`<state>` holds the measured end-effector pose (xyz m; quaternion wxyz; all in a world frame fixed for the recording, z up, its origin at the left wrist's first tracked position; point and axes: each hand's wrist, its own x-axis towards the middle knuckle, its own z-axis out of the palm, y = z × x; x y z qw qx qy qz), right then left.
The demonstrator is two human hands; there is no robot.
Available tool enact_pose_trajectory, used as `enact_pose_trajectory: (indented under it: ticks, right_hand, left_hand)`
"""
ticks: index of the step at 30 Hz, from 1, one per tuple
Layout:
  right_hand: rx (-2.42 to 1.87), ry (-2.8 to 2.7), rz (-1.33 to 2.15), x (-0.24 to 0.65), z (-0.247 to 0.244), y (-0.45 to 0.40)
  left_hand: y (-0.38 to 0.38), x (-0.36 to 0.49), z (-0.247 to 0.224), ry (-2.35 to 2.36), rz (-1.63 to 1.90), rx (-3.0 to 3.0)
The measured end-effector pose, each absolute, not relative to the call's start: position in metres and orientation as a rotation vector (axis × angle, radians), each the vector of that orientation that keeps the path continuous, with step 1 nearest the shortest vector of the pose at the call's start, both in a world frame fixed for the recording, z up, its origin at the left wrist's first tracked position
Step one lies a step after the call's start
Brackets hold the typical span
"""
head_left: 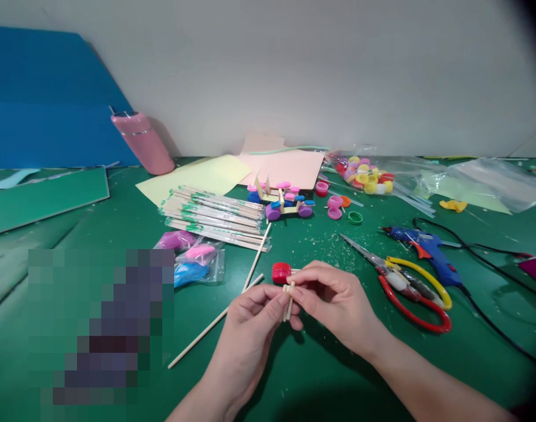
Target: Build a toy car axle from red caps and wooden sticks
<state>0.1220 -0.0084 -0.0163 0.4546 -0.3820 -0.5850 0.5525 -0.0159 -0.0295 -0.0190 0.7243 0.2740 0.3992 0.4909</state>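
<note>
My left hand (254, 328) is closed on a few short wooden stick pieces (287, 310), pinched between thumb and fingers. My right hand (333, 299) meets it at the same pieces, its thumb and fingertips pressed on their upper ends. Just behind the fingertips lies a red round-edged piece (281, 273) with short sticks beside it, partly hidden by my right hand. Two long wooden sticks (206, 331) rest on the green table left of my hands, one crossing near the other's end.
Scissors (415, 293) and a blue glue gun (430, 252) with a black cord lie right. Behind are small model cars (289, 202), wrapped sticks (215, 217), coloured caps (335, 207) and papers (289, 164). A pink tumbler (144, 143) stands back left; green table (320, 375) in front.
</note>
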Motion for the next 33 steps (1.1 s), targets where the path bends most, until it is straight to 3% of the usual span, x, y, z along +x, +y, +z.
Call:
enact_pose_trajectory:
  ticks: [9, 33]
  right_hand:
    - [-0.998, -1.635, 1.110, 0.1263, -0.0151, -0.0072]
    - [-1.084, -1.649, 1.181, 0.1226, -0.0184, -0.0093]
  left_hand:
    - [-0.0293, -0.0164, -0.0177, 0.876, 1.066, 0.599]
    - [-0.0322, -0.0139, -0.0160, 1.059, 1.025, 0.764]
